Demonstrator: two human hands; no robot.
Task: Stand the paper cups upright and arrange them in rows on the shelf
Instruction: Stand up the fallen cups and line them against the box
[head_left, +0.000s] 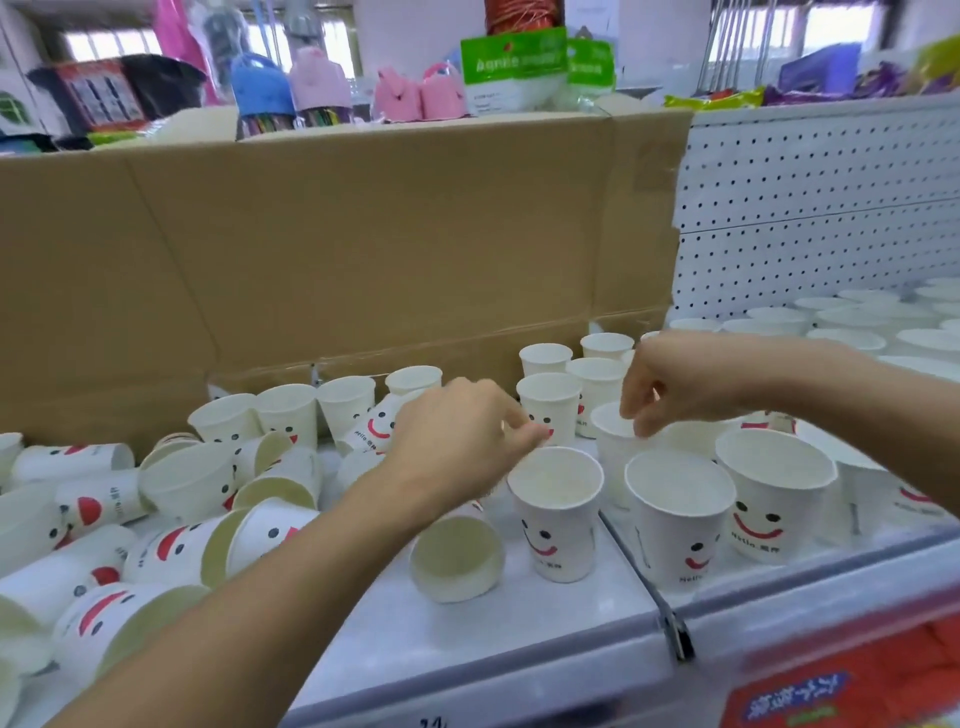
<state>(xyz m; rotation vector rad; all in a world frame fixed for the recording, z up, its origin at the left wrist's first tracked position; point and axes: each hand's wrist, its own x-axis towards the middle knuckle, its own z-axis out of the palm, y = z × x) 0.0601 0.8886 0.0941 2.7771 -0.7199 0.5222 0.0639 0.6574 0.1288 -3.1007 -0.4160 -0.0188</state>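
White paper cups with red smiley faces cover a white shelf (467, 639). Many lie tipped over in a pile on the left (182, 483), and one lies on its side under my left wrist (457, 561). My left hand (467, 436) pinches the back rim of an upright cup (558, 519) standing on the shelf. My right hand (670, 384) reaches down from the right and pinches the rim of another upright cup (610, 447). Upright cups (675, 530) (769, 499) stand in a front row at the right, and more stand behind (548, 405).
A brown cardboard sheet (363, 234) lines the back of the shelf. White pegboard (805, 208) backs the right section, where rows of white cups (857, 322) stand. A metal divider (672, 623) splits the shelf front. Packaged goods sit on top of the cardboard.
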